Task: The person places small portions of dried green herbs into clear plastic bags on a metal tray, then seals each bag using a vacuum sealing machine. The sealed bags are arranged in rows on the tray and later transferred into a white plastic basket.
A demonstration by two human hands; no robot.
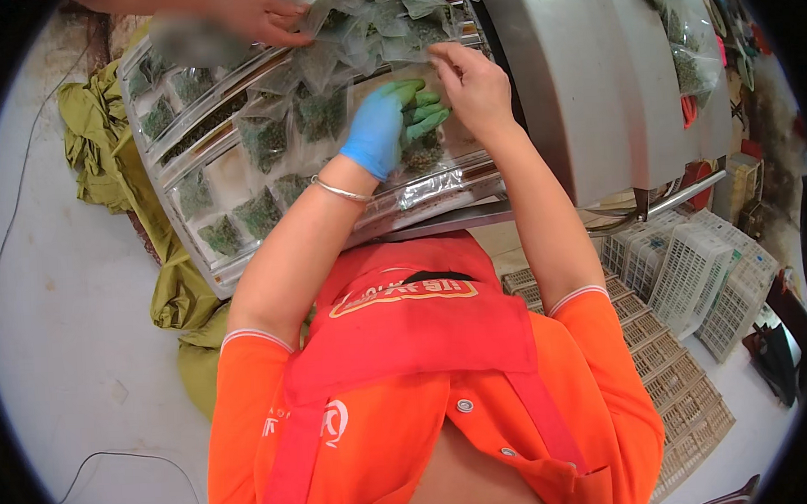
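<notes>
My left hand (pixel 393 122) wears a blue glove with green-coloured fingers. Its fingers curl over a clear plastic bag of dark green contents (pixel 422 157) on the machine's tray. My bare right hand (pixel 477 87) is just to its right, thumb and forefinger closed at the edge of the heaped clear bags (pixel 380 28); what lies between those fingertips is hard to make out. More filled bags sit in the tray's sections, such as one filled bag (pixel 264 141) left of my glove.
Another person's hand (pixel 267 15) reaches over the tray's far side. A large metal cover (pixel 585 82) stands on the right, with more bags hanging on it. Plastic crates (pixel 692 266) and a slatted rack (pixel 670 375) stand at right. Olive cloth (pixel 101 130) drapes at left.
</notes>
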